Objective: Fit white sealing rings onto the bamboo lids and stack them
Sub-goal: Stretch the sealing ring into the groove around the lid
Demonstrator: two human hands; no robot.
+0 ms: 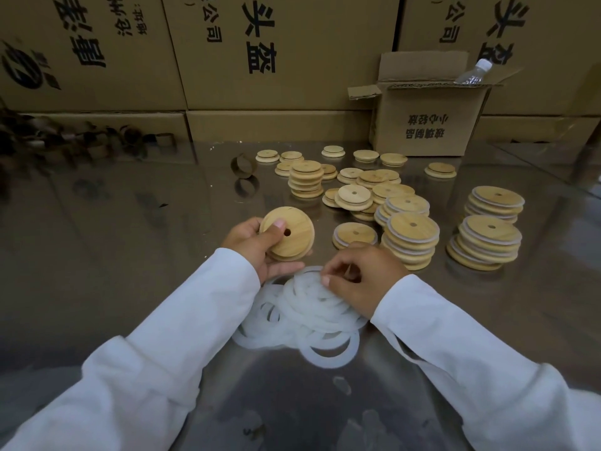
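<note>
Fingers [276, 226] of L hand [248, 247] clamp lid [294, 237] rim; R hand [366, 273] pinches ring [307, 273] edge, stacks [411, 244] close R.

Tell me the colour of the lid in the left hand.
The lid in the left hand is light tan bamboo, faint grain; head view shows it best.

Head camera, close above the steel table [130, 222].
It faces forward and down; cardboard boxes [276, 50] rise behind the table.
</note>
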